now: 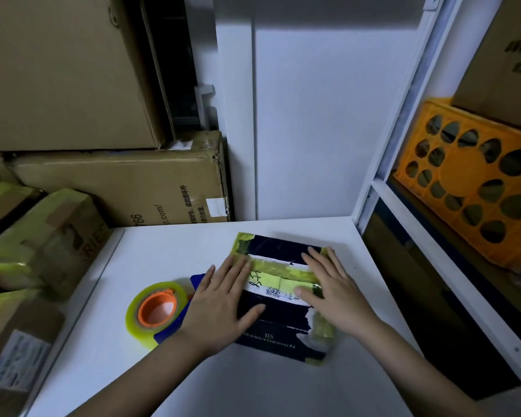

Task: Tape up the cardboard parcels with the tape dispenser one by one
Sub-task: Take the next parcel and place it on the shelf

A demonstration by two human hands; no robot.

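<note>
Head view looks down on a white table (pixel 169 260) where a flat dark navy parcel (pixel 280 323), banded with yellowish tape and a white label, lies near the middle. The left hand (pixel 223 305) lies flat on the parcel's left edge, fingers (pixel 238 269) straight and slightly spread. The right hand (pixel 334 293) presses flat on its right side, fingers straight and close together, gripping nothing. Just left of the left hand, touching the table, sits a blue tape dispenser (pixel 175 323) carrying a yellowish tape roll (pixel 151 311) with an orange core. Brown cardboard boxes (pixel 127 182) are stacked at the left; an orange plastic crate (pixel 475 179) sits on a shelf at the right.
</note>
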